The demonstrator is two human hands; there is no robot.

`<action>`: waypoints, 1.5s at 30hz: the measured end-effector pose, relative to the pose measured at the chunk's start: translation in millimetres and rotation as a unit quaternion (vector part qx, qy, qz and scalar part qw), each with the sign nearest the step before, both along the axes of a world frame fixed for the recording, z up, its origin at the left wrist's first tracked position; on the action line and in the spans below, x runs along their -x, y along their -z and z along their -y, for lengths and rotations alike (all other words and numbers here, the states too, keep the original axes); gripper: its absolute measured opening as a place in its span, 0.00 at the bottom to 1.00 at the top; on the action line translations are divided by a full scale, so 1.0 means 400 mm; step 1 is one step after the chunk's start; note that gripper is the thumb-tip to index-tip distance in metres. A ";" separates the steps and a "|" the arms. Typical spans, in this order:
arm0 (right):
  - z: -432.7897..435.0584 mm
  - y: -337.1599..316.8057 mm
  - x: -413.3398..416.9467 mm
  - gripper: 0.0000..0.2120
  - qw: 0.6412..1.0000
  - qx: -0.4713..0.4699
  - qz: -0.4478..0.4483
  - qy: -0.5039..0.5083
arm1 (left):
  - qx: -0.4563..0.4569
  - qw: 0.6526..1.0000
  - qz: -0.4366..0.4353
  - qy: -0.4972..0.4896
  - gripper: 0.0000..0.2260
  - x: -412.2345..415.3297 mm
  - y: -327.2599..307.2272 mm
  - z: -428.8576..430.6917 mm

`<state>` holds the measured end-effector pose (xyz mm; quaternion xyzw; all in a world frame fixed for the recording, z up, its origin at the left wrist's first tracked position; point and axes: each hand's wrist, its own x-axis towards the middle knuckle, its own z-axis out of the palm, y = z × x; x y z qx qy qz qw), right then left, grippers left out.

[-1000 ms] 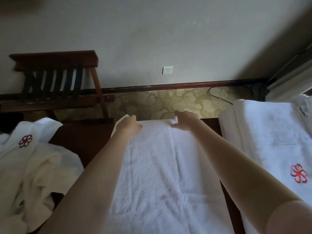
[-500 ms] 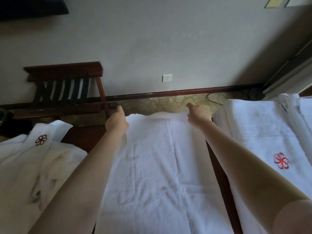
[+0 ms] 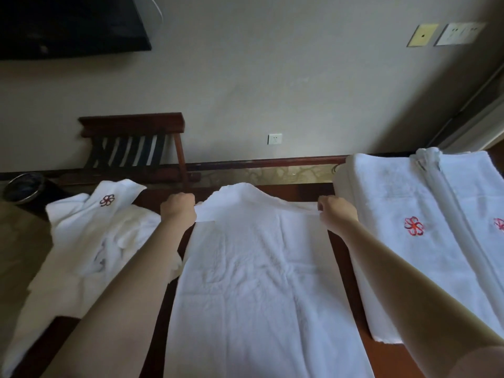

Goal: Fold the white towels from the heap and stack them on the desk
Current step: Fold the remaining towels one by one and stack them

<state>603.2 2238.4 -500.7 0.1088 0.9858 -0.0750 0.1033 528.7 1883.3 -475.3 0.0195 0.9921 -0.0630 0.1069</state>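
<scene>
A white towel [image 3: 259,274] lies spread lengthwise on the dark wooden desk [image 3: 341,257] in front of me. My left hand [image 3: 178,210] grips its far left corner and my right hand [image 3: 334,211] pinches its far right corner; the far edge bulges up between them. To the left is a loose heap of white towels [image 3: 90,241] with a red flower emblem. On the right stands a stack of folded white towels [image 3: 414,230] with red emblems.
Beyond the desk a wooden luggage rack [image 3: 136,143] stands against the wall, with a dark round bin [image 3: 23,186] left of it. A wall socket [image 3: 275,138] sits low on the wall. A dark screen [image 3: 68,23] hangs at top left.
Both hands have moved apart along the towel's far edge, out to its corners, and drawn it back towards me. The view has tilted up, showing more of the wall.
</scene>
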 end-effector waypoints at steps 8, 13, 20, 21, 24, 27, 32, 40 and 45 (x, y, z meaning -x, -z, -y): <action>0.041 0.074 -0.167 0.08 0.994 0.014 0.084 0.061 | 0.005 0.997 0.066 -0.029 0.11 -0.174 0.117 0.048; 0.068 0.120 -0.206 0.13 0.985 0.053 0.067 0.151 | -0.044 0.992 0.027 -0.115 0.12 -0.244 0.169 0.047; 0.126 0.179 -0.209 0.19 0.640 0.506 -0.031 0.577 | -0.468 0.707 0.227 -0.479 0.13 -0.275 0.213 -0.016; 0.133 0.188 -0.204 0.18 0.605 0.531 -0.045 0.592 | -0.505 0.682 0.222 -0.480 0.11 -0.275 0.223 -0.025; 0.144 0.205 -0.195 0.19 0.575 0.524 -0.077 0.623 | -0.620 0.575 0.183 -0.502 0.10 -0.259 0.249 -0.044; 0.132 0.210 -0.193 0.12 0.606 0.494 -0.025 0.622 | -0.623 0.518 0.101 -0.578 0.13 -0.221 0.256 -0.052; 0.106 0.200 -0.176 0.09 0.676 0.484 -0.101 0.547 | -0.610 0.514 0.068 -0.600 0.25 -0.213 0.279 -0.043; 0.063 0.133 -0.170 0.11 0.564 0.631 -0.179 0.502 | -0.630 0.488 0.037 -0.603 0.21 -0.142 0.233 -0.053; 0.053 0.129 -0.202 0.04 0.652 0.548 -0.201 0.484 | -0.541 0.663 -0.090 -0.509 0.23 -0.183 0.191 -0.050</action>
